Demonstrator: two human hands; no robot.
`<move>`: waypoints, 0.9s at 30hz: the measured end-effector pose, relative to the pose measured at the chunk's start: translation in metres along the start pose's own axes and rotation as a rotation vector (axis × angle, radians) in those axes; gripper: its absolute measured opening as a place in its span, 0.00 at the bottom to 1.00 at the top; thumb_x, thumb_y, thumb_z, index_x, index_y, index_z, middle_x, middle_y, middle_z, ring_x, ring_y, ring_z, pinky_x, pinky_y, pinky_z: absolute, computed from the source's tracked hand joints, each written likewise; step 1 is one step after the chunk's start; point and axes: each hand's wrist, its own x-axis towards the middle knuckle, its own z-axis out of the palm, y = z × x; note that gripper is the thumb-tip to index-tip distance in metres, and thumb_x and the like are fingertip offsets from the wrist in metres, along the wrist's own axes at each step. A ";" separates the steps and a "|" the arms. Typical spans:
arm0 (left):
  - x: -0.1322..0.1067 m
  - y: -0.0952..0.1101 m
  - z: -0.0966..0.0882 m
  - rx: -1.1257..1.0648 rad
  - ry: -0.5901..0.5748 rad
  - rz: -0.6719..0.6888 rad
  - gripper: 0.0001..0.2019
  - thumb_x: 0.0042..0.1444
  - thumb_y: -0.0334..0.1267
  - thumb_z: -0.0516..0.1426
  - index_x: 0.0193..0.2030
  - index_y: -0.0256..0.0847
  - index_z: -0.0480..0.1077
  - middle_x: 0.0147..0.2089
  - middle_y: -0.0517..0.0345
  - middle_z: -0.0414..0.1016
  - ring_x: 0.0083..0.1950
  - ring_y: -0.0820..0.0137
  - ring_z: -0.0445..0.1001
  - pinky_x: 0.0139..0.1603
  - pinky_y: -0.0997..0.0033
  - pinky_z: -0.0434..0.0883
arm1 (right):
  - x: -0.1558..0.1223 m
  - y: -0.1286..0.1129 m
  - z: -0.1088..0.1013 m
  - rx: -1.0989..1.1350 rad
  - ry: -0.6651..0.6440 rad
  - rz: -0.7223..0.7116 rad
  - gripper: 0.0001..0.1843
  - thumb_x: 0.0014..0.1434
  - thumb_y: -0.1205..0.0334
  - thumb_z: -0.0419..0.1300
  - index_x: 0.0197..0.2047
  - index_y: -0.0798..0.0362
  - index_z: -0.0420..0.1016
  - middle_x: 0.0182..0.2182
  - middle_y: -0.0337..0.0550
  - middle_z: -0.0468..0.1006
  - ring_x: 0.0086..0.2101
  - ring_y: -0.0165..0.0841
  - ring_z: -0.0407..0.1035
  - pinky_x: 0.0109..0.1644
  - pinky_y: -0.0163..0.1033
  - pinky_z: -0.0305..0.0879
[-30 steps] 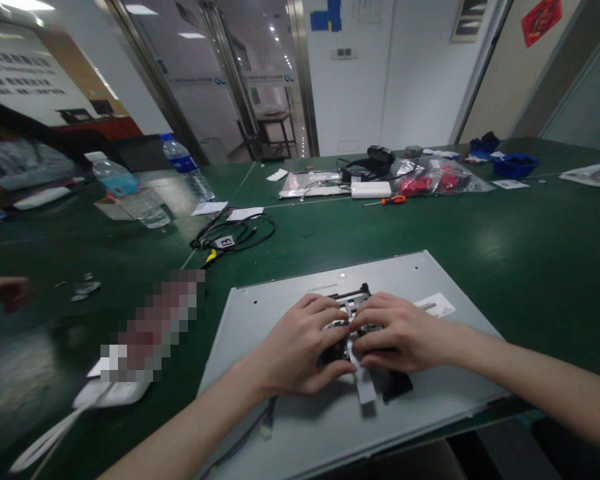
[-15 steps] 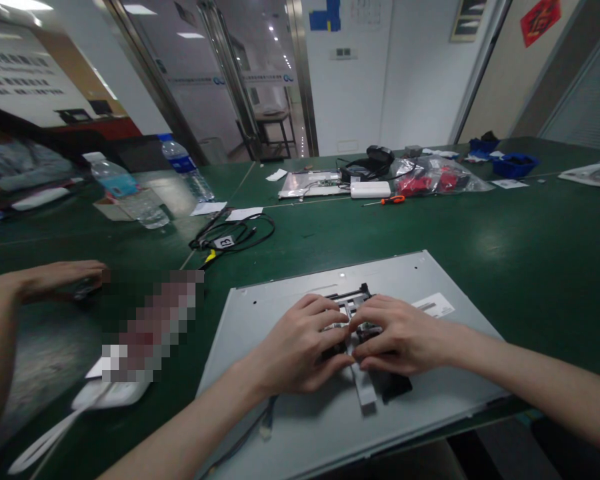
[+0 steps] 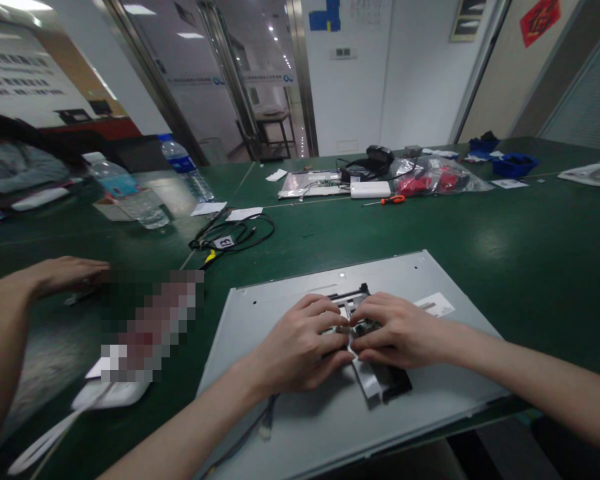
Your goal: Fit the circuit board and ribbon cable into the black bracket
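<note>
A large flat grey metal panel [image 3: 320,427] lies tilted across the table in front of me. At its middle sits a black bracket-like part [image 3: 363,289], with small components partly hidden under my fingers. My left hand [image 3: 307,343] and my right hand [image 3: 393,330] meet over it from either side, fingers bent and fingertips pressed together on a silvery strip [image 3: 367,383]. The strip's lower end sticks out below my hands, over a black flat piece [image 3: 397,383]. A white label [image 3: 436,305] is on the panel, right of my right hand.
At the left, another person's hand [image 3: 70,275] rests near a pixelated object on a white power strip [image 3: 115,393]. Black cables [image 3: 240,233], water bottles [image 3: 183,167], an orange screwdriver [image 3: 393,200] and a plastic bag with red items [image 3: 437,177] lie farther back. A thin cable [image 3: 245,437] trails over the panel's left side.
The silvery strip's lower end has shifted right and now shows wider, overlapping the black piece. My right hand has moved slightly; my left hand is nearly still. The other person's hand moved a little.
</note>
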 end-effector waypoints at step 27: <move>0.000 -0.004 0.006 -0.007 -0.101 -0.109 0.10 0.65 0.42 0.55 0.47 0.42 0.72 0.47 0.55 0.78 0.51 0.61 0.73 0.55 0.55 0.67 | 0.001 -0.007 -0.007 0.084 -0.118 -0.049 0.12 0.66 0.55 0.59 0.37 0.49 0.82 0.49 0.48 0.74 0.44 0.38 0.66 0.50 0.47 0.63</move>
